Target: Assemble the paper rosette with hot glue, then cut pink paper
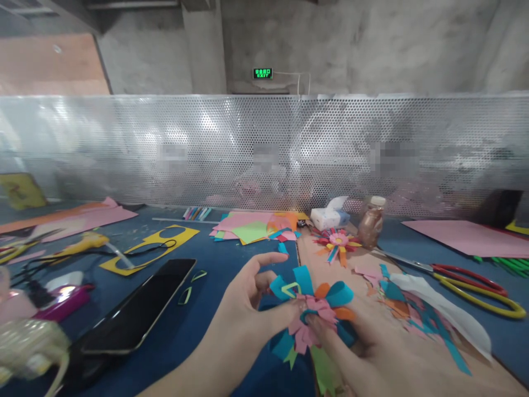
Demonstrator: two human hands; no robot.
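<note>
Pinching a layered paper flower (303, 337) at the near middle of the scene, just over the left edge of the brown cardboard (320, 267). Gripping from the left with the left hand (252, 306), thumb down by the pink fringe (303, 343) and forefinger arched up toward the far side. Gripping from the right too with the right hand (378, 350), thumb on the little blue curl (308, 315) at the centre. Can't really tell how tight behind the flower — mostly hidden back there.

Tips for this bit, imo: steady the back with the left hand and press straight down with the right thumb, no twisting. Push on the centre only, to avoid squashing the outer blue loops (303, 279) or creasing the pink fringe. Hold till snug, then ease off slowly and check for a lopsided middle. Probably worth keeping the paper scraps (397, 307) on the right well out of the way, to avoid picking up strays.

Readable stuff: just the green exit sign (263, 73) on the far wall (351, 49) — "EXIT" with 安全出口 above. No brand to make out on the phone (144, 309) to the left, nor any legible label on the jar (372, 222) or the tissue pack (326, 219) toward the far right.
</note>
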